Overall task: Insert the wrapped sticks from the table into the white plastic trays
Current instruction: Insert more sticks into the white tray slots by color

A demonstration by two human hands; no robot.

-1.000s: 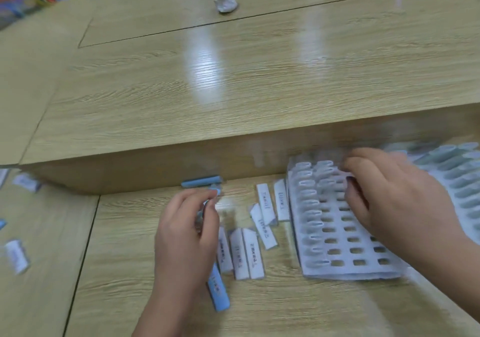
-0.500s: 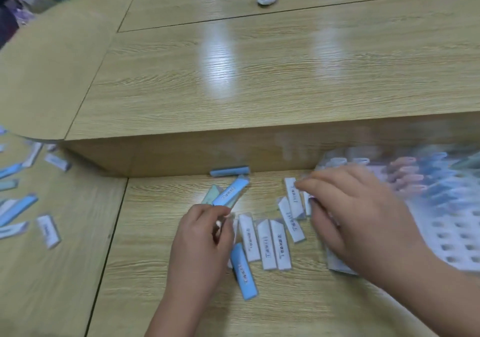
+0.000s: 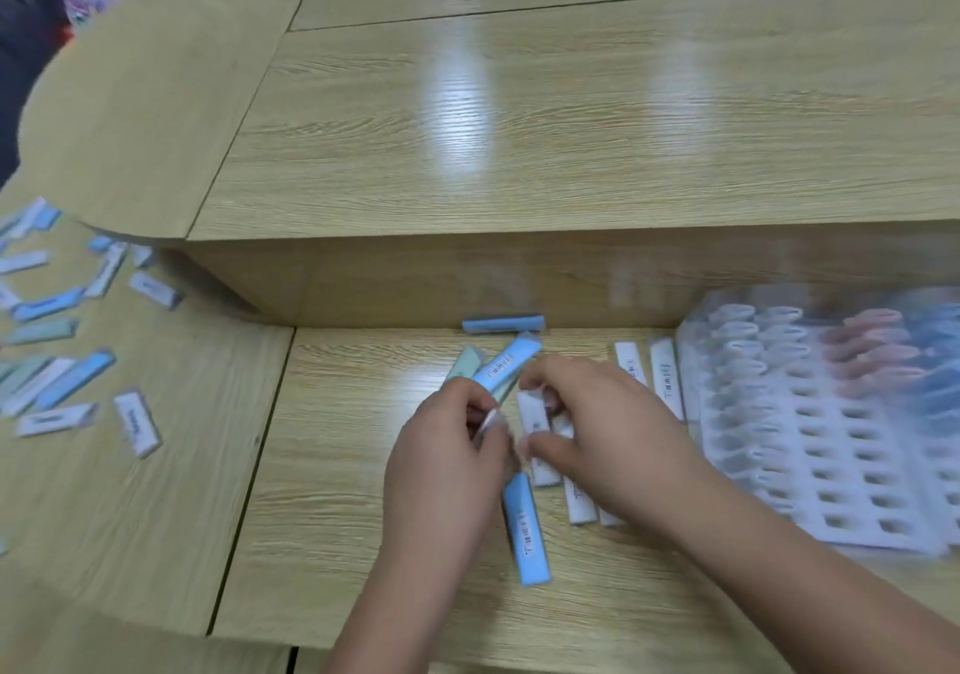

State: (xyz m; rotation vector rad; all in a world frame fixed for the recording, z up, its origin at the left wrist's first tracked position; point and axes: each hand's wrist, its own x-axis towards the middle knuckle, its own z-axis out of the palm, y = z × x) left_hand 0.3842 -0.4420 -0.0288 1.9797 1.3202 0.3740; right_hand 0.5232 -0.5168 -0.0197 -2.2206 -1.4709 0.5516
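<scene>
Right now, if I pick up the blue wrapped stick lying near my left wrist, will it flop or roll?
Probably neither. The blue wrapped stick looks flat-sided, so it should lie still rather than roll. A similar stick juts straight from the left hand unsupported, suggesting stiffness. Its wrapper looks smooth, so maybe slightly slippery.

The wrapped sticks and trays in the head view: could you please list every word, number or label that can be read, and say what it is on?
Nothing here is legible.
On the held blue stick, pinched by the left hand: dark barcode-like print, blurred.
On the lying blue stick: dark print, blurred.
On the white sticks beside the white tray: print too small to read.
On the white tray: no text visible.
</scene>
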